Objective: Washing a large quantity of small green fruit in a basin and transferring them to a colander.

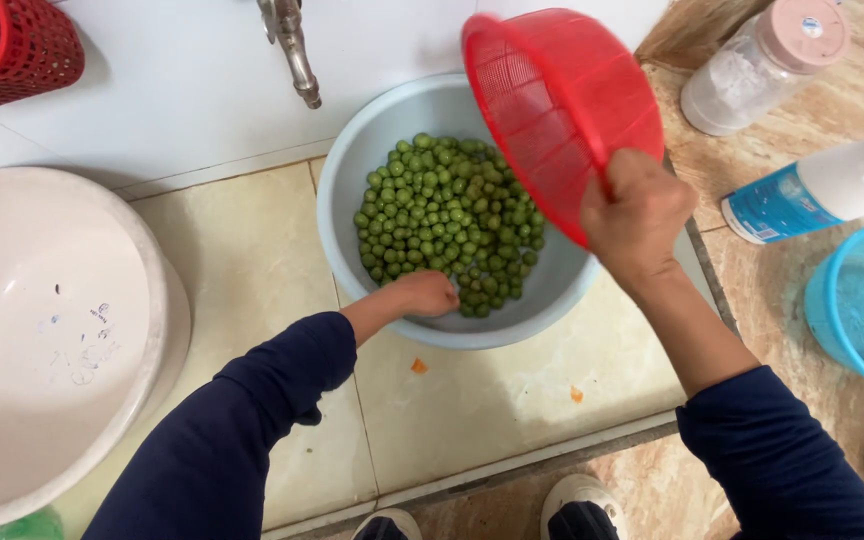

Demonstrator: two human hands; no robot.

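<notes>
- My right hand (637, 215) is clamped on the rim of the red plastic colander (557, 105), which is tilted on edge above the right side of the grey basin (352, 170).
- My left hand (424, 294) rests inside the basin at its near rim, fingers curled together on the pile of small green round fruits (447, 215); I cannot tell whether it grips any.
- The fruits lie in one heap across the basin's bottom, too many to count.
- Packages: on the mottled stone ledge (802, 130) to the right stands one clear jar with a pale pink lid (764, 62), white stuff inside, tilted away at the top corner.
- Just below the jar lies one white bottle with a blue label (822, 190), on its side, pointing toward the basin.
- One light blue bowl (862, 305) sits at the right edge, near the bottle, partly cut off.
- One large cream basin (42, 330) fills the left side, well apart from the grey one, with open beige tile floor (252, 260) between them.
- One metal tap (290, 45) comes off the white wall above the grey basin's far left rim.
- One red basket (12, 45) shows in the top left corner.
- Two small orange scraps (419, 366) lie on the tile in front of the basin.
- My two shoes (577, 500) stand at the tile's raised near edge.
</notes>
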